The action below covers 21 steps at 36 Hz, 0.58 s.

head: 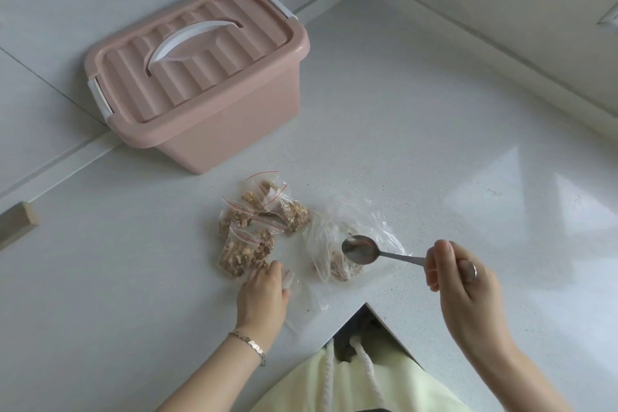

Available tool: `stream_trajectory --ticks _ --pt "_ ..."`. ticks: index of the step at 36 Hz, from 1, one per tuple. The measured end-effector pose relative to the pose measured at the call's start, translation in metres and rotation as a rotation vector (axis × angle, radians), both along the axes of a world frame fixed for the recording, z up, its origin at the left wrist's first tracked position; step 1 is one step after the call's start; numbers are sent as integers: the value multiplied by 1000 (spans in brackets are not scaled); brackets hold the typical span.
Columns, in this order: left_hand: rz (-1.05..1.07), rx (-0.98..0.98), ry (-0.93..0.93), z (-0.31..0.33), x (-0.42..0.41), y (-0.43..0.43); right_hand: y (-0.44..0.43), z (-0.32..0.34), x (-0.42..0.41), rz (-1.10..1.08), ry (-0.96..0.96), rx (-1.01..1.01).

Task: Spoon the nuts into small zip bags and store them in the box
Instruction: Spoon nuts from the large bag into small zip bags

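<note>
Box (214, 104), 11 o'clock: pink plastic, satin-matt, ribbed lid; handle (187, 40) white plastic, smooth.
Countertop (434, 144): white speckled stone look, glossy, reflective.
Small zip bags (254, 231), centre: clear thin plastic, shiny, crinkled.
Spoon (359, 249), 4 o'clock: polished metal.
Block (16, 221), 9 o'clock: bare pale wood, matt.
Bracelet (249, 343), 7 o'clock: bright metal links.

The scene was viewed from a single head-worn camera, aimed forward and steeply down. The tabletop (418, 144) was seen from close above.
</note>
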<state>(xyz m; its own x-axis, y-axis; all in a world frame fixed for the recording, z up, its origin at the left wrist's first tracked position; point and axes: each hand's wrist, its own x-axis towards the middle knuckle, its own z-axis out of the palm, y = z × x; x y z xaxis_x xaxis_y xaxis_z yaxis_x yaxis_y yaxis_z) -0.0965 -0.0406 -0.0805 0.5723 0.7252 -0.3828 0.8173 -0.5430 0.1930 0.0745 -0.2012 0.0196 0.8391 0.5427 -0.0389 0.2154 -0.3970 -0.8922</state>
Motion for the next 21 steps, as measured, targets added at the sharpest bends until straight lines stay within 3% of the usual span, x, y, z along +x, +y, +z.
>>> stream_trajectory --ticks 5,9,16,21 --pt "142 -114 -25 2 3 3 -1 6 2 -30 -42 16" --pt "346 -296 -302 27 10 4 2 16 6 8 -157 105" --pt "434 -395 -780 92 38 -1 22 32 5 157 -87 215" --pt "420 -425 -957 117 62 -10 47 32 -6 301 73 78"
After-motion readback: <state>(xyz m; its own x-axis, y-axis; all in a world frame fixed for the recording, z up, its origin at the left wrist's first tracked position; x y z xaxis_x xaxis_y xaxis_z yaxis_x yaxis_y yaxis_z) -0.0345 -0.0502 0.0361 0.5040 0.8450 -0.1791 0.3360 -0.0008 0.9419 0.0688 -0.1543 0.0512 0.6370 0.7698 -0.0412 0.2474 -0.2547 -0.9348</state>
